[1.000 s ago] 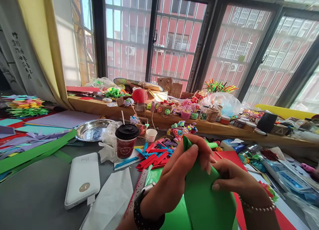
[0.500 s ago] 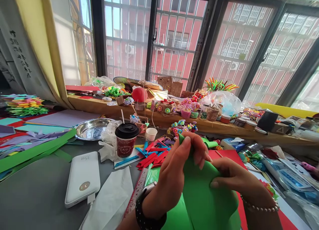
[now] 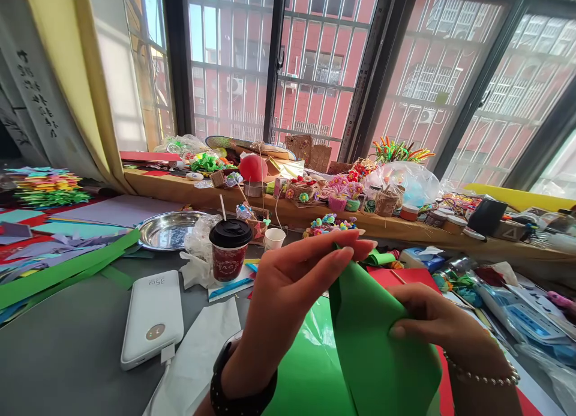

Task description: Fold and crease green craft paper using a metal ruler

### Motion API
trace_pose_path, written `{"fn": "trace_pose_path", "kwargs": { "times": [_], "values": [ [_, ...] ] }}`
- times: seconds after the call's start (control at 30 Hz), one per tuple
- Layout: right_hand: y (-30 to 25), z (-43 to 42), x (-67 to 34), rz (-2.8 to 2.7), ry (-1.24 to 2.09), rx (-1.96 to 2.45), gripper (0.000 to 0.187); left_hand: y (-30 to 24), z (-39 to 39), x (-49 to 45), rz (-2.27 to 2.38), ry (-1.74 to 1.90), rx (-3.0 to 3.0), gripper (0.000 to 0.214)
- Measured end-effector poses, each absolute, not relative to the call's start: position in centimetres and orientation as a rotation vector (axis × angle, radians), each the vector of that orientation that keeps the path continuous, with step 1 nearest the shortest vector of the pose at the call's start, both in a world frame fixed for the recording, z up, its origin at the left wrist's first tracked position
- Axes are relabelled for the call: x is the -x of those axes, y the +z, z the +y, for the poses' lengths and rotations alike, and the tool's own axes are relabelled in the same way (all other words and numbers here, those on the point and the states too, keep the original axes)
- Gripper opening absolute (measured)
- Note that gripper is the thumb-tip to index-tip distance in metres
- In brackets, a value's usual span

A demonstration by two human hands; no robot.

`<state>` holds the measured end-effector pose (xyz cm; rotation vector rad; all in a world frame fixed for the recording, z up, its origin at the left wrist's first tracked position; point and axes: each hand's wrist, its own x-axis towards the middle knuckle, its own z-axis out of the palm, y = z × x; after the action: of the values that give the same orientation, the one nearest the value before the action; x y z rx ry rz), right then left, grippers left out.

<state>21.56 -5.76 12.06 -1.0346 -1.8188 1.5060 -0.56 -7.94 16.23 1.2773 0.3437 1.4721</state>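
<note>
A sheet of green paper (image 3: 382,344), bent and folded over, is held up in front of me. My left hand (image 3: 297,290), with a dark watch band on its wrist, pinches the paper's top corner between thumb and fingers. Lower on the right edge, my right hand (image 3: 427,320) grips the same sheet, thumb in front and fingers curled behind. A beaded bracelet (image 3: 483,377) circles the right wrist. Beneath the raised sheet lies a shiny green surface (image 3: 315,350), partly covered by my left arm. Red paper (image 3: 443,368) shows behind my right hand.
To the left stand a lidded cup with a straw (image 3: 230,251), a white power bank (image 3: 153,320) with a cable, and a metal plate (image 3: 166,229). Green paper strips (image 3: 76,272) lie at far left. Craft pieces crowd the window ledge (image 3: 288,207).
My left hand has swung left and turned, its fingers now stretched more to the right along the paper's top corner. My right hand has shifted slightly right, keeping its grip.
</note>
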Motion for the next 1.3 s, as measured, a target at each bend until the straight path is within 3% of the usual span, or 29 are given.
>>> {"fn": "trace_pose_path", "kwargs": {
  "times": [0.87, 1.13, 1.3],
  "values": [
    [11.7, -6.2, -22.3, -1.875, 1.42, 1.182, 0.023, 16.2, -8.8, 0.0, 0.465, 1.66, -1.284, 0.015],
    [13.1, -6.6, -21.2, -1.758, 1.395, 1.155, 0.03, 16.2, -7.5, 0.7, 0.522, 1.483, -1.382, 0.022],
    [13.5, -6.8, -21.0, -1.721, 1.39, 1.187, 0.033, 15.8, -6.6, 0.3, 0.693, 1.497, -1.456, 0.01]
  ]
}}
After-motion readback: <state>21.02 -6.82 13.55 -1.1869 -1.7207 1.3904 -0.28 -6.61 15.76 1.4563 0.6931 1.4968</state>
